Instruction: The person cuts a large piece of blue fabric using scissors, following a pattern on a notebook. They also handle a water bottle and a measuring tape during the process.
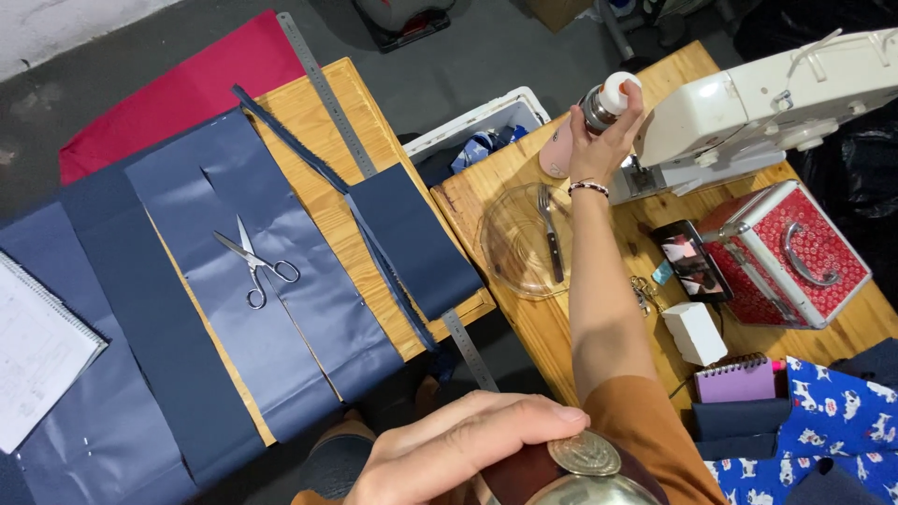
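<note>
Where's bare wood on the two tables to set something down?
Free: light wood strip between the navy fabric sheet and the steel ruler; also the wood below the clear plate. Crowded: around the sewing machine, phone and red case.

This is a small sewing workshop, likely a home one. A white sewing machine [776, 103] stands on a wooden bench [524, 327], beside a red patterned sewing case [786, 257] and a purple notebook [736, 382]. On a second wooden bench [309, 122] lie cut pieces of navy fabric [234, 309], scissors [254, 265] and a long steel ruler [327, 93]. The floor [449, 56] is bare grey concrete, with red cloth [178, 93] lying by the wall.
</note>
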